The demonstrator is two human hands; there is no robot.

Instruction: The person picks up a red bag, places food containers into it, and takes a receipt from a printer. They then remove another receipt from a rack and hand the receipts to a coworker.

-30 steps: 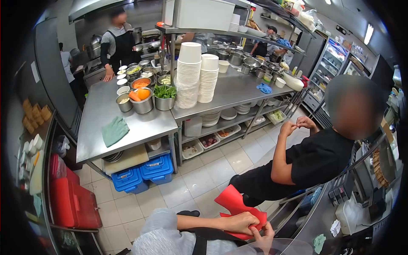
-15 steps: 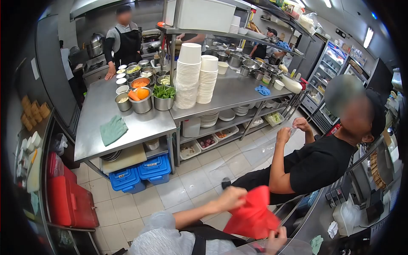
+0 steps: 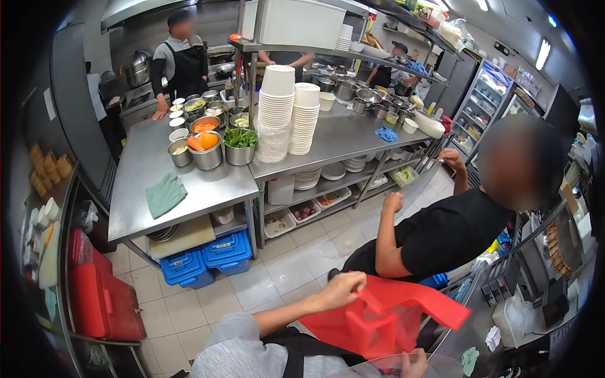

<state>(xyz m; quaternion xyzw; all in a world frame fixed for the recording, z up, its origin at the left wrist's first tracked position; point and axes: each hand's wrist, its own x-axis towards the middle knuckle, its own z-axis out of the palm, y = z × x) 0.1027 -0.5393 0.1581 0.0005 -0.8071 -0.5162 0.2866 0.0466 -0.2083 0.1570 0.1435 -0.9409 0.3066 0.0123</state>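
A red cloth-like bag (image 3: 378, 315) spreads out low in front of me, with cut-out handle loops and a long flap reaching right. My left hand (image 3: 343, 288) is closed on its upper left edge, fingers pinched together. At the bag's lower edge, my right hand (image 3: 414, 364) has its fingers curled against the red material, partly seen through a clear curved plastic edge (image 3: 378, 364). Just beyond the bag stands a person in a black shirt (image 3: 435, 236), both hands raised.
A steel table (image 3: 142, 179) holds a green cloth (image 3: 166, 195), pots of vegetables and stacked white tubs (image 3: 276, 116). Blue bins (image 3: 228, 251) sit underneath. A red cooler box (image 3: 104, 302) stands at left. Another person (image 3: 181, 63) leans on the table's far end.
The red bag has gone from bunched to spread, its flap swinging right. My left hand stays nearly in place; my right hand shifted slightly. The black-shirted person's hands moved apart.
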